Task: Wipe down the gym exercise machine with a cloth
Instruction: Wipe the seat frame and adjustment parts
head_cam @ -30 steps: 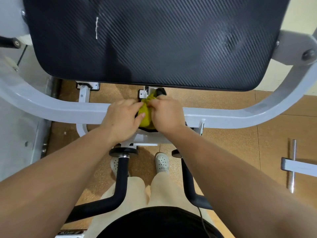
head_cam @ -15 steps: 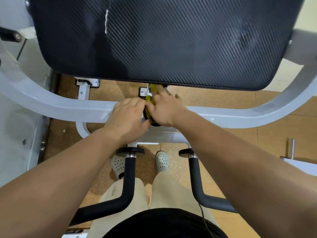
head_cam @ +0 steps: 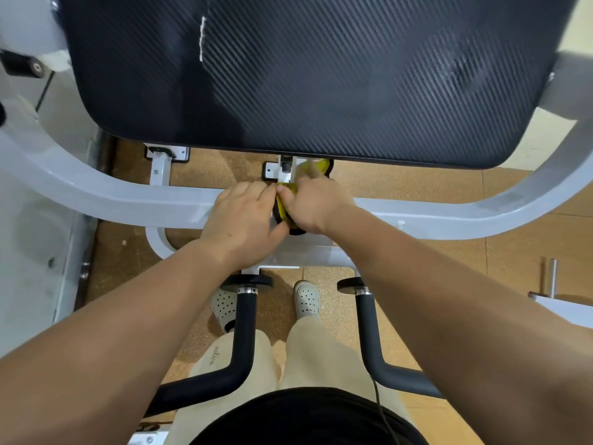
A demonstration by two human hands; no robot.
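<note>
Mid-frame, the right hand (head_cam: 313,203) grips the yellow cloth (head_cam: 283,202) on the white crossbar (head_cam: 128,200). A second ago the cloth sat bunched between both hands; now its end reaches up to the small post (head_cam: 285,170) under the black pad (head_cam: 321,75). The left hand (head_cam: 240,216) curls against it, though I cannot tell if it grips. I'd say the wiping is moving onto the post.

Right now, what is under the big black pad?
Under the black pad show brown floor, a white post and an end of the yellow cloth the right hand grips. How the pad is mounted is covered.
</note>
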